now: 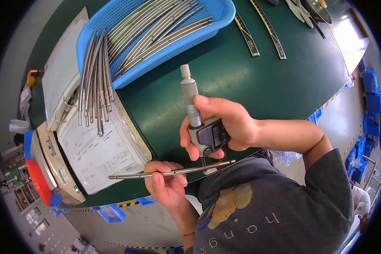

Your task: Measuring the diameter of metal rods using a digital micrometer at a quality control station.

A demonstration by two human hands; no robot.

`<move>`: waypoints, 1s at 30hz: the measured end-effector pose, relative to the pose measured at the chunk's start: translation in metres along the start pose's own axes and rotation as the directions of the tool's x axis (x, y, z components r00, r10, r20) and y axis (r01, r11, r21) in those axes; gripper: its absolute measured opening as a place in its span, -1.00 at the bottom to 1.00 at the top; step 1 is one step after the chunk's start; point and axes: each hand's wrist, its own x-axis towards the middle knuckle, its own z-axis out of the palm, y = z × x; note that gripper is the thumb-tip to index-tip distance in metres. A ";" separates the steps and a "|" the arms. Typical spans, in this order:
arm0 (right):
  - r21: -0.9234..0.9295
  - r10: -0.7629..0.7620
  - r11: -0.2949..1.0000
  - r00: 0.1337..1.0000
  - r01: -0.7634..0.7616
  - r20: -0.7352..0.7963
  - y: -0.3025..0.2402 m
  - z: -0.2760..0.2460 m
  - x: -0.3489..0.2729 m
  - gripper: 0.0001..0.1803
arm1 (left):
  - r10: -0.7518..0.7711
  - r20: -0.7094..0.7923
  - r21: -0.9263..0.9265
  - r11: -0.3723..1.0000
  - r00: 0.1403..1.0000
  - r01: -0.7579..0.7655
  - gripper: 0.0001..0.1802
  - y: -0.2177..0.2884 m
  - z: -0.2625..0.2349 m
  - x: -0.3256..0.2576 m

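My left hand pinches a thin metal rod between thumb and fingers near its middle. The rod lies nearly level, with small holes or marks along it. In my right hand is a digital micrometer, its thimble pointing up and its small screen facing me. Near the rod's right end, the rod crosses the micrometer's measuring gap; whether the jaws touch it I cannot tell. Behind, a blue plastic basket holds many similar rods, and a bundle of rods leans over its left end onto papers.
A ring binder with printed drawings lies on the green table at left. Beside it stands a beige scale with a red item. Two dark strips with yellow edges and a metal bowl lie at the back right.
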 end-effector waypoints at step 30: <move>-0.055 -0.051 0.997 0.999 0.052 0.010 0.000 0.000 -0.003 -0.29 | -0.115 -0.018 -0.033 0.993 0.993 0.115 -0.61 -0.002 0.007 -0.009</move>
